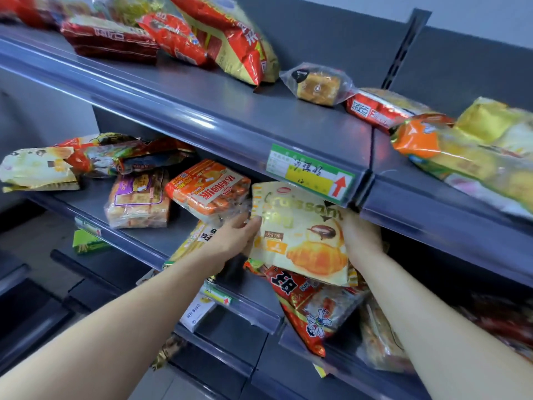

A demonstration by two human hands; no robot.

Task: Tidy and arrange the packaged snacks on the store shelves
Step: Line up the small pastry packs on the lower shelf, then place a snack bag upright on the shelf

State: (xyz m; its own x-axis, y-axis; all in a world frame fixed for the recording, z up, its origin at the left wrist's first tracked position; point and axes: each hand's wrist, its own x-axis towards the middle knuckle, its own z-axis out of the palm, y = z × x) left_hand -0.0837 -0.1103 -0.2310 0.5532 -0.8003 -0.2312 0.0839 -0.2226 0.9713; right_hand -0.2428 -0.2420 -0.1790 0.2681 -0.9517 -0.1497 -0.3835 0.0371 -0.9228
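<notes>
A cream croissant bag point(300, 232) with a golden croissant picture is held between both my hands over the middle shelf point(135, 226). My left hand point(235, 235) grips its left edge, thumb on the front. My right hand point(360, 232) holds its right edge, fingers hidden behind the bag. Under it lies a red snack bag point(305, 301) with a cartoon figure, hanging over the shelf's front lip. An orange bread pack point(207, 189) lies just left of the croissant bag.
The upper shelf point(230, 111) carries red and yellow bags point(230, 39), a clear-wrapped cake point(317, 85) and an orange-yellow bag point(461, 151) at right. A green price tag point(311, 174) sits on its front rail. More packs point(138, 197) lie at the middle shelf's left.
</notes>
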